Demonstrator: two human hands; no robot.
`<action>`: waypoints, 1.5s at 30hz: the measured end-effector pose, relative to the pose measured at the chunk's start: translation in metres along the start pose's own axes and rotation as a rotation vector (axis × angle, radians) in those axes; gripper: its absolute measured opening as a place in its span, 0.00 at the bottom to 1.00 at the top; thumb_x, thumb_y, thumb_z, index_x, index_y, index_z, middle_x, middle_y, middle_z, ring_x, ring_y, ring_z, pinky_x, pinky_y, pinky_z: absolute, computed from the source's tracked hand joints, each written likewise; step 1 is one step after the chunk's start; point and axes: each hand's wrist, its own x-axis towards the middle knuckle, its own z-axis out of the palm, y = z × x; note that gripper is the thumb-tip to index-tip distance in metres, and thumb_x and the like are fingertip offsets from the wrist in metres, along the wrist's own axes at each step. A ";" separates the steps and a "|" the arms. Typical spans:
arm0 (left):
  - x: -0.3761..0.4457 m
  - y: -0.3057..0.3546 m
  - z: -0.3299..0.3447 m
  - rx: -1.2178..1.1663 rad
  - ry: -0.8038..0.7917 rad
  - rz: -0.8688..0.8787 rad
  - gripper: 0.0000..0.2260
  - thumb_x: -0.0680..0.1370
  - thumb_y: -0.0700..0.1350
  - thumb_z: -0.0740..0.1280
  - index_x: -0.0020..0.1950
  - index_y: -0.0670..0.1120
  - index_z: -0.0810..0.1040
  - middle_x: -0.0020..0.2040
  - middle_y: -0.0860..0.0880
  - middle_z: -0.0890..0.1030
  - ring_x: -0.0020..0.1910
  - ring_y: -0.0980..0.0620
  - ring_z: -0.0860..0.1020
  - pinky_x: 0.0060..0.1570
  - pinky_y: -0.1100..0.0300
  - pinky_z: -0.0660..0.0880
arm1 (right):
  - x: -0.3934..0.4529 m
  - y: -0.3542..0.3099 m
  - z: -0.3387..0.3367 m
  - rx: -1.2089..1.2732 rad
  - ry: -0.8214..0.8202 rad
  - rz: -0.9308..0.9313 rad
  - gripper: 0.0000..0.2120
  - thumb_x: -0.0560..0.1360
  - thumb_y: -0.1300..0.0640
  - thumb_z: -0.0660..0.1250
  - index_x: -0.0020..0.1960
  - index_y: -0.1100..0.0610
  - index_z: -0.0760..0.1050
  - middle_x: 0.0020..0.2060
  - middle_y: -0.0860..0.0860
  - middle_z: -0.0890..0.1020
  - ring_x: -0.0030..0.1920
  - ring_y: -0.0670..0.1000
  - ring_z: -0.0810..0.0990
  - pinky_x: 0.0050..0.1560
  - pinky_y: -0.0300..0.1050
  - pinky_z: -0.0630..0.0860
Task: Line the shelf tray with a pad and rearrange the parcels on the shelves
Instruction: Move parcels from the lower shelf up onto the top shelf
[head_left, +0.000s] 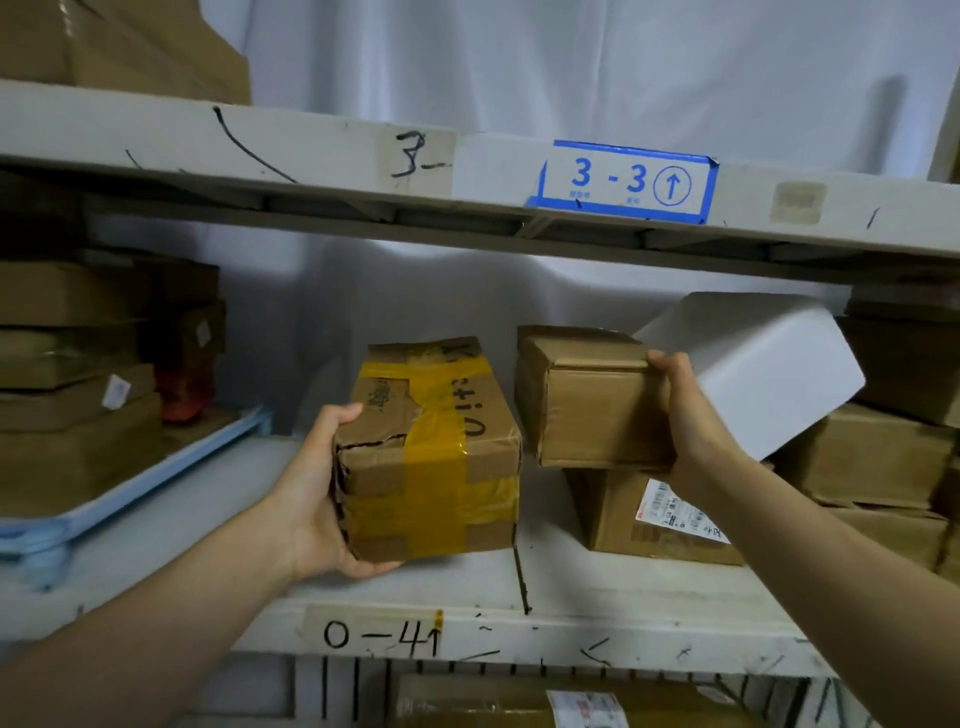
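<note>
A white shelf (597, 582) with scuffed, pen-marked edges is seen, its front marked "0-41". On it, a dented cardboard parcel (436, 447) crossed with glossy yellow tape is gripped at its left end by the left hand (317, 488), fingers curled beneath. A smaller plain brown box (592, 395) is held at its right side by the right hand (685, 410), above a labelled carton (660, 519), beside a smooth white tilted box (769, 364).

Middle shelf, centre: three brown cardboard parcels, namely one bound in yellow tape (431, 452), one plain (592, 400) and one bearing a printed label (660, 519). One white rectangular tub (763, 364). One pale blue tray (156, 478). Two bare hands: left (317, 493), right (685, 410).
</note>
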 end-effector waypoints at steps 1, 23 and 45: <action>-0.008 -0.003 -0.002 -0.012 0.010 0.003 0.26 0.69 0.68 0.66 0.53 0.48 0.83 0.54 0.37 0.83 0.57 0.33 0.76 0.63 0.34 0.67 | -0.004 0.001 -0.001 0.024 -0.013 0.008 0.46 0.53 0.26 0.68 0.65 0.47 0.69 0.62 0.55 0.76 0.60 0.59 0.76 0.62 0.62 0.74; -0.175 -0.027 -0.074 -0.298 0.268 0.308 0.28 0.69 0.71 0.64 0.57 0.51 0.81 0.59 0.37 0.81 0.59 0.33 0.75 0.62 0.35 0.69 | -0.119 -0.011 0.054 0.200 -0.590 0.011 0.23 0.75 0.33 0.59 0.64 0.45 0.72 0.59 0.57 0.79 0.58 0.60 0.79 0.48 0.54 0.78; -0.304 0.084 -0.069 -0.241 0.259 0.793 0.27 0.69 0.69 0.64 0.60 0.55 0.82 0.59 0.39 0.83 0.59 0.33 0.77 0.57 0.29 0.70 | -0.200 -0.138 0.100 0.701 -0.803 -0.219 0.13 0.74 0.39 0.65 0.50 0.47 0.75 0.48 0.50 0.84 0.53 0.53 0.84 0.51 0.58 0.81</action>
